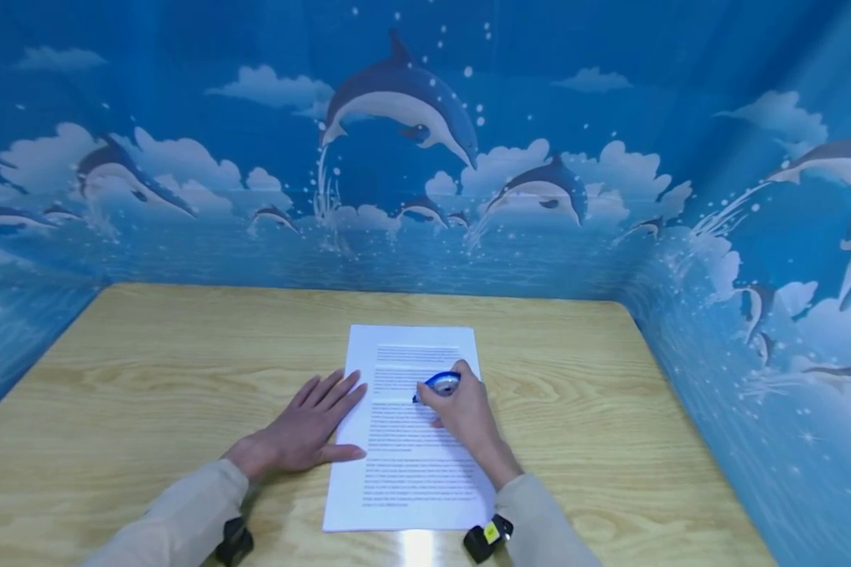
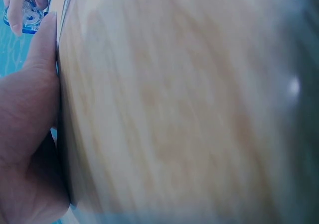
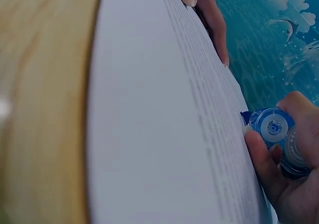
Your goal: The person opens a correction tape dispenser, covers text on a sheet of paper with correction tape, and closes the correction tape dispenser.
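I see right hand [image 1: 470, 416] pinching blue correction tape dispenser [image 1: 443, 384], fingers curled, tip at printed page [image 1: 414, 476]; left hand [image 1: 305, 431], fingers spread, rests over page's left edge.

Paper [image 1: 404, 441] on table [image 1: 184, 378], backdrop [image 1: 369, 260] behind

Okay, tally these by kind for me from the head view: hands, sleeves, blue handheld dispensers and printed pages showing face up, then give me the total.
Hands: 2, the left hand and the right hand
Sleeves: 2, the left sleeve and the right sleeve
Blue dispenser: 1
Printed page: 1
Total: 6
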`<action>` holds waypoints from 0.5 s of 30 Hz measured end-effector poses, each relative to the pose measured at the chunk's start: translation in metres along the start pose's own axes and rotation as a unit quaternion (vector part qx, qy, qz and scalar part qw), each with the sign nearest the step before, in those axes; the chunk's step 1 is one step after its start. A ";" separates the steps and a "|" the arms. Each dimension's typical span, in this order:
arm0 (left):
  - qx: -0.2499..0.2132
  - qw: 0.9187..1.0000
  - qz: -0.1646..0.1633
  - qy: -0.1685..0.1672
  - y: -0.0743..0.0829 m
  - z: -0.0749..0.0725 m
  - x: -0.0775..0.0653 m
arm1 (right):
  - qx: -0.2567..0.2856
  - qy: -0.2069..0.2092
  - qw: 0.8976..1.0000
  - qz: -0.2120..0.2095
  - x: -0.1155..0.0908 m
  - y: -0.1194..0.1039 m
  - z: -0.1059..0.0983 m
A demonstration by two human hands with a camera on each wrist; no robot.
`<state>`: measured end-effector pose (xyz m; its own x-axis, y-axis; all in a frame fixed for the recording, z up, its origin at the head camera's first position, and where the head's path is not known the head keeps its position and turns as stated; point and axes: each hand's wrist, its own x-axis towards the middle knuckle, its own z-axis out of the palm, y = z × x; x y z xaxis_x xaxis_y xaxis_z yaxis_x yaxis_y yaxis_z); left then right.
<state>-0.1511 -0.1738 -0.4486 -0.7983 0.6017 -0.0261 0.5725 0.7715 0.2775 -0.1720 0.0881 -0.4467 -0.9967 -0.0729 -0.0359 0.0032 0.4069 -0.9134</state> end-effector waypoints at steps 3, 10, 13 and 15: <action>0.001 1.000 0.000 0.001 0.000 0.000 0.000 | 0.003 0.004 1.000 0.005 0.000 0.000 -0.003; -0.003 1.000 0.001 0.003 -0.002 0.002 0.000 | -0.002 0.012 1.000 0.009 -0.002 0.001 -0.007; -0.006 1.000 0.007 0.013 -0.003 0.003 -0.001 | -0.003 0.013 1.000 0.010 -0.002 0.001 -0.008; -0.008 1.000 0.011 0.021 -0.003 0.004 -0.001 | -0.002 0.014 1.000 0.012 -0.002 0.002 -0.009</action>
<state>-0.1517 -0.1760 -0.4535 -0.7928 0.6091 0.0212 0.5874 0.7544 0.2929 -0.1708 0.0973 -0.4443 -0.9982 -0.0380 -0.0467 0.0269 0.4118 -0.9109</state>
